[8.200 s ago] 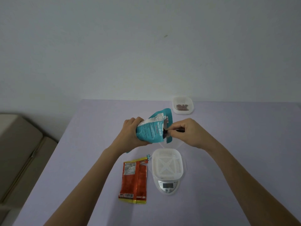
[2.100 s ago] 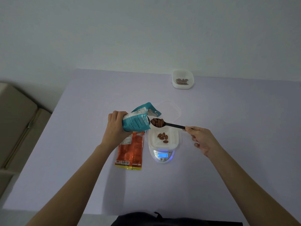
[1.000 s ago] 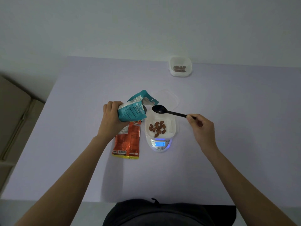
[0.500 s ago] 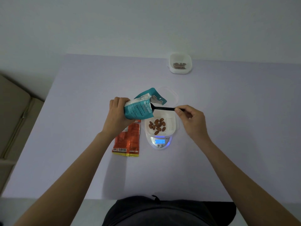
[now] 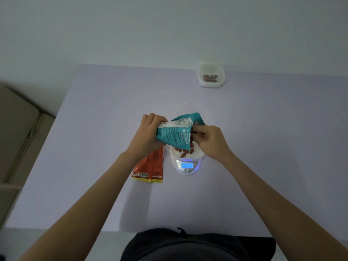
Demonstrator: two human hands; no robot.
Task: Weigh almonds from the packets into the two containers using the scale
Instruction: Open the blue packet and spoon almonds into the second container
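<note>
My left hand (image 5: 146, 135) grips a teal almond packet (image 5: 174, 135) tilted above the scale. My right hand (image 5: 211, 141) pinches the black spoon (image 5: 196, 132) by its handle; the spoon's bowl is hidden inside the packet's mouth. Under the packet a white slotted container (image 5: 197, 154) sits on the small white scale (image 5: 186, 166), whose blue display is lit. Several almonds (image 5: 185, 152) lie in that container, partly hidden by the packet. A second white container (image 5: 211, 75) with a few almonds stands at the table's far edge.
An orange packet (image 5: 150, 166) lies flat on the lilac table (image 5: 94, 147) just left of the scale. A clear lid (image 5: 204, 110) lies behind the scale. A beige sofa (image 5: 17, 132) stands beside the table's left edge.
Since a second ago the spoon, emptied over the container, has gone back into the teal packet. My right hand has closed in on the packet's mouth. More almonds lie in the container than two seconds ago.
</note>
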